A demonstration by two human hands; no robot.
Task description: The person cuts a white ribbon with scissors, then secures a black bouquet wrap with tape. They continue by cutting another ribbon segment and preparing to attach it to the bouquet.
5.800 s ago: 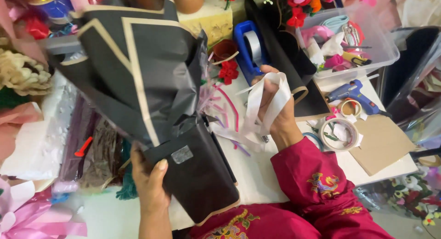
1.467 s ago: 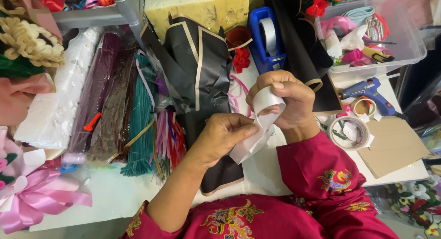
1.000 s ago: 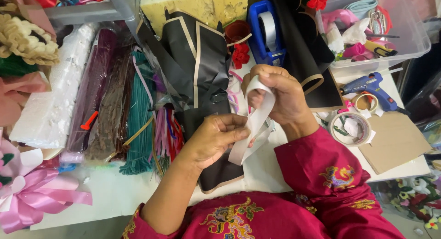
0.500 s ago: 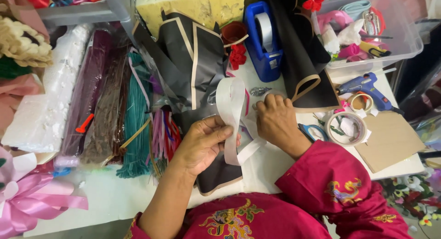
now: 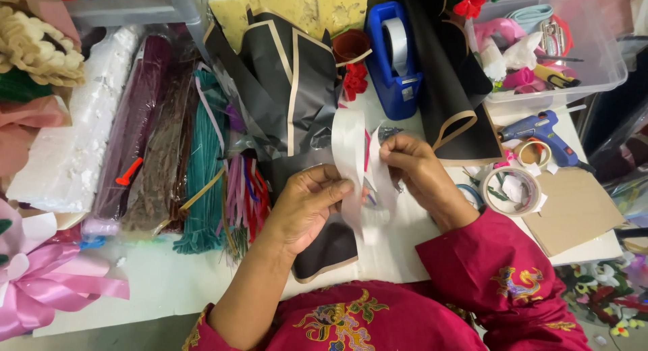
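My left hand [image 5: 307,206] pinches the middle of a white ribbon [image 5: 349,145], holding one loop of it upright. My right hand [image 5: 413,165] pinches the other strand of the same ribbon just to the right, thumb and fingers closed on it. Both hands hover over the lower end of a black wrapping-paper bouquet with tan edges [image 5: 297,101], which lies on the white table [image 5: 155,283]. The ribbon's tails hang down over the black paper between my hands.
Bundles of purple, brown, green and pink fuzzy stems [image 5: 189,162] lie left. A blue tape dispenser [image 5: 395,61], a black paper roll [image 5: 445,88], a clear bin of supplies [image 5: 553,40], a blue glue gun [image 5: 540,128], tape rolls [image 5: 513,189], cardboard [image 5: 574,209] and a pink bow [image 5: 40,283] surround the work.
The bouquet has been laid down on the table. My hands came together on the white ribbon, then drew it into an upright loop with the right hand shifting lower and to the right.
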